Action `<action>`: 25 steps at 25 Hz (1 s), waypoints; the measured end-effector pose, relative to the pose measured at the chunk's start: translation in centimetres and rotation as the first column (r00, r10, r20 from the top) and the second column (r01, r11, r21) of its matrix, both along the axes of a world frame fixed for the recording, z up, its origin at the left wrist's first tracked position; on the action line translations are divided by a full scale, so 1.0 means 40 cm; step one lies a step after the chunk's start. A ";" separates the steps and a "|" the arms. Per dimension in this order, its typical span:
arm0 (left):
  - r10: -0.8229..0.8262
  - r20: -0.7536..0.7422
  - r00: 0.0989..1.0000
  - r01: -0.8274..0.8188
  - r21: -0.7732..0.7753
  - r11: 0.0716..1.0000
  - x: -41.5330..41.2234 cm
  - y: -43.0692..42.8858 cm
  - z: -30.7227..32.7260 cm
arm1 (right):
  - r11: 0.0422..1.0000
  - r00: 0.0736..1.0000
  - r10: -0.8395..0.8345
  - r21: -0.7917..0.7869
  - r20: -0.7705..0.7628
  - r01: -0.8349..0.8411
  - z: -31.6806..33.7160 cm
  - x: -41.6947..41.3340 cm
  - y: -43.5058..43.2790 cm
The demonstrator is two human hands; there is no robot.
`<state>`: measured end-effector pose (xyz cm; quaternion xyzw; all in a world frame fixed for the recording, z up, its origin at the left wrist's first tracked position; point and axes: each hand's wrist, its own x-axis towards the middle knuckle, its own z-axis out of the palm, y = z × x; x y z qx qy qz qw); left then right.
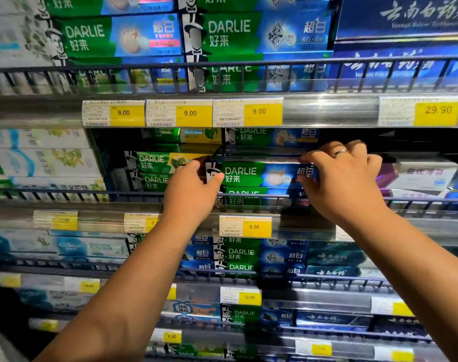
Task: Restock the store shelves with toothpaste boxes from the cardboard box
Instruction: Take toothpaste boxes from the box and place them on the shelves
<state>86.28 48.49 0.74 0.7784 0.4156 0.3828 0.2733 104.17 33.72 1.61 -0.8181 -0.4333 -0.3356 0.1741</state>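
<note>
Left hand (194, 190) grips the left end of a toothpaste box (259, 175), thumb curled onto its front. The box is green and blue, lettered DARLIE (top-hatted figure at left), and lies lengthwise atop a like stack on the middle shelf (102, 205). Right hand (345, 178), ringed, pinches its right end.

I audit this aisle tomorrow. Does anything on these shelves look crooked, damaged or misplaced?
Nothing stands out. The box held by the left hand and right hand lies level on a matching Darlie stack. The other boxes look orderly behind their rails. No dents or spills show.
</note>
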 end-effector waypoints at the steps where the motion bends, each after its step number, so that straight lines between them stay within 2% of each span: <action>1: -0.002 -0.016 1.000 0.002 0.000 1.000 -0.002 -0.001 0.001 | 1.000 1.000 -0.001 -0.004 -0.011 0.001 -0.001 -0.001 0.002; 3: -0.028 -0.033 0.999 0.028 0.001 1.000 -0.001 -0.001 0.003 | 1.000 0.999 -0.003 -0.009 -0.048 0.003 -0.005 0.000 -0.003; 5: -0.019 0.026 0.999 0.018 0.011 1.000 -0.015 0.012 0.008 | 0.999 0.995 0.047 0.012 -0.086 -0.046 -0.002 -0.008 -0.004; 8: 0.014 0.150 0.989 -0.030 0.106 0.994 -0.012 -0.001 0.011 | 0.980 0.972 0.149 0.159 -0.180 -0.121 -0.011 -0.007 -0.040; 11: -0.112 0.298 0.948 0.045 0.222 0.974 0.002 -0.084 0.000 | 0.936 0.929 0.248 0.314 -0.275 -0.157 -0.042 -0.004 -0.100; 13: -0.230 0.334 0.914 0.146 0.258 0.955 0.021 -0.140 -0.020 | 0.903 0.888 0.314 0.393 -0.335 -0.171 -0.067 -0.003 -0.143; 18: -0.462 0.296 0.836 0.443 0.133 0.887 0.123 -0.300 -0.099 | 0.847 0.773 0.435 0.500 -0.462 -0.178 -0.137 0.012 -0.282; 25: -0.607 0.211 0.767 0.615 0.033 0.788 0.322 -0.551 -0.159 | 0.807 0.668 0.475 0.586 -0.572 -0.072 -0.209 0.110 -0.532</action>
